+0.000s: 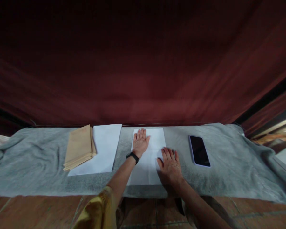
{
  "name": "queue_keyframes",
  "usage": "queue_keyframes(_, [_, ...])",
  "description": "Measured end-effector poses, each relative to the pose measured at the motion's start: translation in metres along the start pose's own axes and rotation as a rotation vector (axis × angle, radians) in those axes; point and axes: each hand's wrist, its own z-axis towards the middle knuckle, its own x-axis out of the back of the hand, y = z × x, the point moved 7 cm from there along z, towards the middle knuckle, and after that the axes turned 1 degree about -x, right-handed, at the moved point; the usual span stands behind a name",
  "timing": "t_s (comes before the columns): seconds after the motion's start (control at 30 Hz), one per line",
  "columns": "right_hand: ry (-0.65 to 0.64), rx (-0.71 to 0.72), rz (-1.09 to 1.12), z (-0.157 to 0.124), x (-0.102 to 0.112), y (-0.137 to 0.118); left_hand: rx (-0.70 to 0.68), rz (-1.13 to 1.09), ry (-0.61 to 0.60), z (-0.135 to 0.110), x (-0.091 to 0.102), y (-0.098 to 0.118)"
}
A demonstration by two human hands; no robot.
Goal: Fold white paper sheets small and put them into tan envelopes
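While left fingers point(141, 133) lie outstretched on paper point(149, 160), right fingers point(167, 153) — loosely spread — seemingly touch its edge.

- White sheet point(141, 175): rectangular, plain on the visible face, with a faint crease running lengthwise near the middle
- Pose: spread flat, long sides pointing away from the person
- Location: on the grey cloth point(231, 159), between the white paper point(106, 149) and the phone point(200, 151), apart from both
- Contact: left hand point(140, 143) flat over its far left part; right hand point(171, 163) across its right edge, partly covering it
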Motion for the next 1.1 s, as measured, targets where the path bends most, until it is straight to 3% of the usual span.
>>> queue_keyframes(0.1, [0.006, -0.011, 0.016, 0.009, 0.006, 0.000, 0.077, 0.040, 0.018, -0.009, 0.006, -0.030])
queue_keyframes(0.2, [0.010, -0.044, 0.019, 0.025, 0.009, 0.000, 0.092, 0.055, 0.036, -0.022, 0.010, -0.042])
queue_keyframes(0.33, [0.007, -0.038, 0.059, 0.056, 0.005, -0.009, 0.088, 0.048, 0.073, -0.035, 0.016, -0.037])
queue_keyframes(0.47, [-0.037, -0.018, 0.105, 0.082, -0.010, -0.024, 0.066, 0.073, 0.030, -0.038, 0.016, -0.027])
queue_keyframes(0.6, [-0.035, -0.046, 0.065, 0.092, -0.028, -0.027, 0.066, 0.117, 0.042, -0.039, 0.013, -0.026])
queue_keyframes(0.73, [0.048, -0.081, 0.022, 0.093, -0.035, -0.014, 0.057, 0.111, 0.097, -0.041, 0.013, -0.031])
queue_keyframes(0.93, [0.055, -0.196, -0.015, 0.092, -0.018, 0.011, 0.134, 0.026, 0.042, -0.044, 0.033, -0.046])
queue_keyframes(1.1, [-0.052, -0.281, 0.046, 0.085, 0.004, 0.032, 0.268, -0.271, -0.074, -0.048, 0.050, -0.074])
